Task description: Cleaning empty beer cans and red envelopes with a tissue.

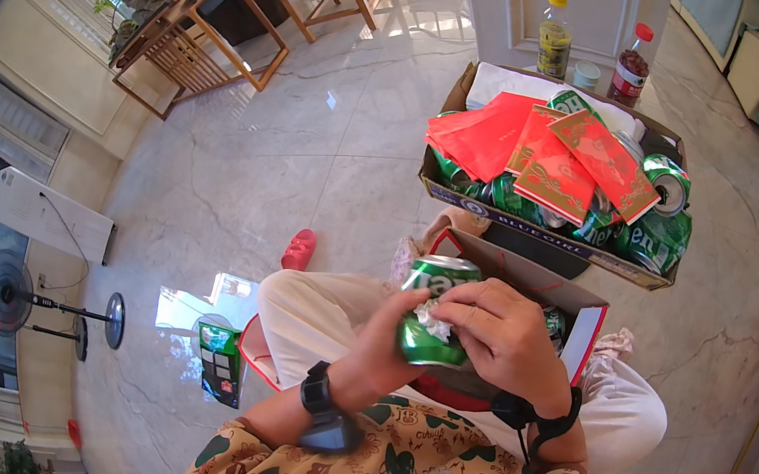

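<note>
My left hand [385, 337] holds a green Heineken drink can [443, 276] upright above my lap. Pressed against the can's side by my right hand [501, 332] is a crumpled white tissue [435, 321]. Below my hands, a red-edged paper bag [505, 259] stands open between my knees, with at least one green can [553, 322] inside. Beyond it sits a cardboard carton [569, 249] full of green cans [655, 238]. Several red envelopes [571, 163] with gold patterns lie spread over those cans, and a white cloth or paper [519, 89] is tucked along the back.
Behind the carton stand a yellow-capped bottle [555, 39], a small pale cup [586, 75] and a red-capped jar [630, 68]. A pink slipper [299, 249] and a green packet [220, 364] lie on the marble floor to the left. Farther left is a fan [7, 292].
</note>
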Motion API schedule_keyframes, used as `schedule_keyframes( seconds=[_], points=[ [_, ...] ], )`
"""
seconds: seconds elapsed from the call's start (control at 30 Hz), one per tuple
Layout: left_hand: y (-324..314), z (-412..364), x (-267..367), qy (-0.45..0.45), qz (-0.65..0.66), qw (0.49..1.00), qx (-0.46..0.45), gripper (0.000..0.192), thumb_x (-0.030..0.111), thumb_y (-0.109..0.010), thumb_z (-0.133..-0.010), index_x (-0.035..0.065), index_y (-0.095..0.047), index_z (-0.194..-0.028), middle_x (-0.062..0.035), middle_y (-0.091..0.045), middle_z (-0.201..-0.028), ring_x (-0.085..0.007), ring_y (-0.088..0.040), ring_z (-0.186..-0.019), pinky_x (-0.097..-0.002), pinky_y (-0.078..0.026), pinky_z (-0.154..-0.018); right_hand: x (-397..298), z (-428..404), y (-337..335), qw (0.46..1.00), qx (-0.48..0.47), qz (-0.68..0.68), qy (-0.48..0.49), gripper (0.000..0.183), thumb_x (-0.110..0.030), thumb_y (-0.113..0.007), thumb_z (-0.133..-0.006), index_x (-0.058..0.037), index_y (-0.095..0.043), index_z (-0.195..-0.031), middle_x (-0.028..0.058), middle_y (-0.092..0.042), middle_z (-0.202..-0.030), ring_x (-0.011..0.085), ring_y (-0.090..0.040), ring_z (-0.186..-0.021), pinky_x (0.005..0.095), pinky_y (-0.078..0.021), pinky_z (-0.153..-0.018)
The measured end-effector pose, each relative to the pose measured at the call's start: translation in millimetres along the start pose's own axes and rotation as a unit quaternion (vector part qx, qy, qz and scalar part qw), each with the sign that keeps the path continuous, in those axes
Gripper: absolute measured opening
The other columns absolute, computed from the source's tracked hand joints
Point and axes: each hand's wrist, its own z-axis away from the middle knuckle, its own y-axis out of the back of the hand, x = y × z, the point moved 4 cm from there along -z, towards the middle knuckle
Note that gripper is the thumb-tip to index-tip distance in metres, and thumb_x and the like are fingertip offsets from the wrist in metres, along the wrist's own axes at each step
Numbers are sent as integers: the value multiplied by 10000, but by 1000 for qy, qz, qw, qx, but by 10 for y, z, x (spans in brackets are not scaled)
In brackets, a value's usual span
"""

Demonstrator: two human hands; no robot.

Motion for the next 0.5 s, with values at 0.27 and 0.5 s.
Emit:
schedule_keyframes(
  seconds=[0.27, 0.5],
  points=[
    [9, -42, 130, -37, 11, 999, 22, 464, 423, -545, -918, 110, -535, -1261, -95, -634, -1144, -250, -616, -1023, -451, -474, -881, 139, 48, 121, 994, -13, 103, -42, 285, 30, -660, -689, -61, -671, -960, 70, -626, -921, 270, -624, -846, 361, -527, -725],
    [28, -58, 50, -11, -60, 997, 37, 481, 527, -529, -931, 172, -534, -1256, -33, -636, -1130, -179, -607, -985, -396, -462, -802, 74, -23, 162, 996, 73, 54, -21, 300, 76, -638, -720, -46, -667, -993, 99, -624, -976, 278, -629, -870, 357, -527, -749]
  ],
)
